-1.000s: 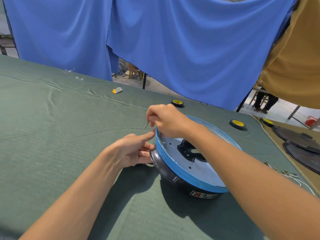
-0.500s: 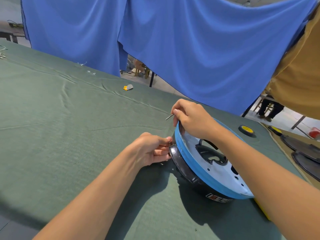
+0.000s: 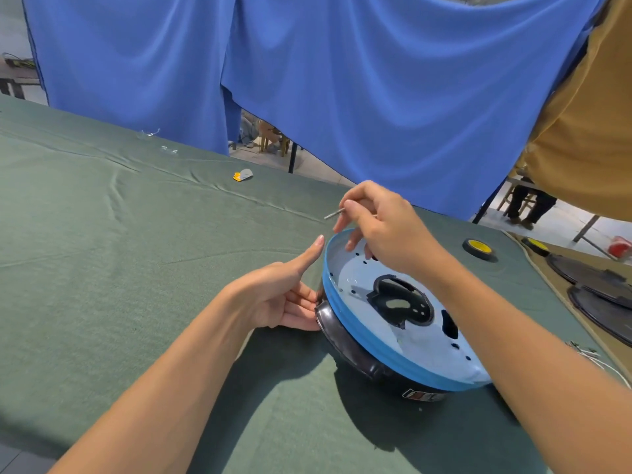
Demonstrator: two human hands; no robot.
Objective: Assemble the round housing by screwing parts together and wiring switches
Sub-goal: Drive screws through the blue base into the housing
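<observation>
The round housing (image 3: 355, 333) has a blue rim, a pale plate with holes and a black central part, over a black body. It sits tilted on the green table cloth (image 3: 136, 268). My right hand (image 3: 386, 230) hovers over the housing's far left rim and pinches a thin metal screw (image 3: 333, 214) between thumb and finger. My left hand (image 3: 284, 295) lies at the housing's left side, fingertips touching the black handle, index finger straight and pointing up along the rim.
Yellow-and-black round parts (image 3: 478, 248) lie behind the housing on the right. Dark round plates (image 3: 602, 295) sit on a tan mat at far right, white wires (image 3: 602, 364) near them. A small yellow-grey piece (image 3: 243, 175) lies far back. Blue curtains hang behind.
My right hand lifted a little off the rim with the screw. My left hand's fingers uncurled, and its index finger now points up. The housing tilts less steeply.
</observation>
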